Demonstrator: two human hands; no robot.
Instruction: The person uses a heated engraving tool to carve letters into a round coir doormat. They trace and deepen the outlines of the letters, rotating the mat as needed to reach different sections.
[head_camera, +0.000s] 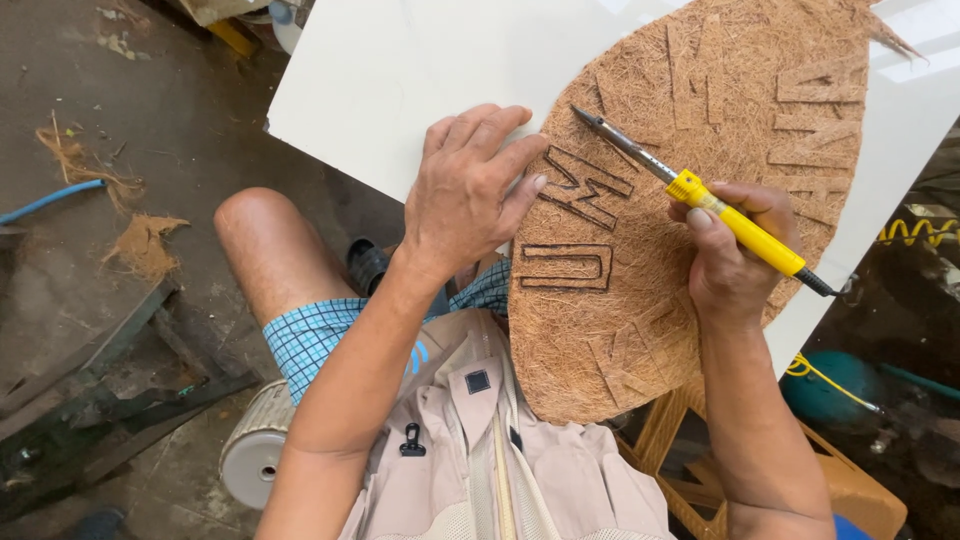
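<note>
a blue hose (45, 200) lay on the dirty floor at far left. the left hand (470, 190) pressed flat, fingers spread, on the leaf-shaped coir mat (700, 150), which rested on a white board (400, 70) across the lap. the right hand (735, 255) gripped a yellow-handled soldering iron (700, 195), its tip on the mat beside raised letters.

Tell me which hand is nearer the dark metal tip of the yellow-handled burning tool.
Left. The left hand lies flat beside the dark metal tip, fingers almost reaching it. The right hand grips the handle further back.
</note>
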